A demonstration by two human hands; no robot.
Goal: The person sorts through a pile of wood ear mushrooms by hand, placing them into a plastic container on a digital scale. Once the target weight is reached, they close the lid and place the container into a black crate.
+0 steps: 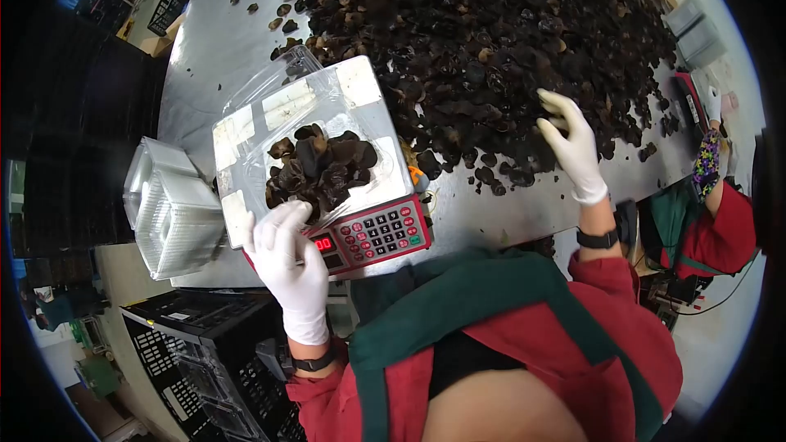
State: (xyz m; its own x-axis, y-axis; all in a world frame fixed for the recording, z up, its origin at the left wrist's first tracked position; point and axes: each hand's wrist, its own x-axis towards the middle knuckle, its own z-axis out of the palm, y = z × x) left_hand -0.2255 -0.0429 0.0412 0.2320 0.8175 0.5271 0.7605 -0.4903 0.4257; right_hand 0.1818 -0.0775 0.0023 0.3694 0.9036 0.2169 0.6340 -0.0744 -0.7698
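Two gloved hands split the work: your left hand (288, 260) pinched the clear tray (299, 135) steady on the scale (372, 233), while your right hand (571, 143) spread open-fingered over the mushroom heap (458, 24) to gather more.

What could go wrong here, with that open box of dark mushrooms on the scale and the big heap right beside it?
The left hand rests on the clear box on the scale, which might skew the reading. The right hand digs into the mushroom heap; loose pieces already lie near the table edge and could fall off.
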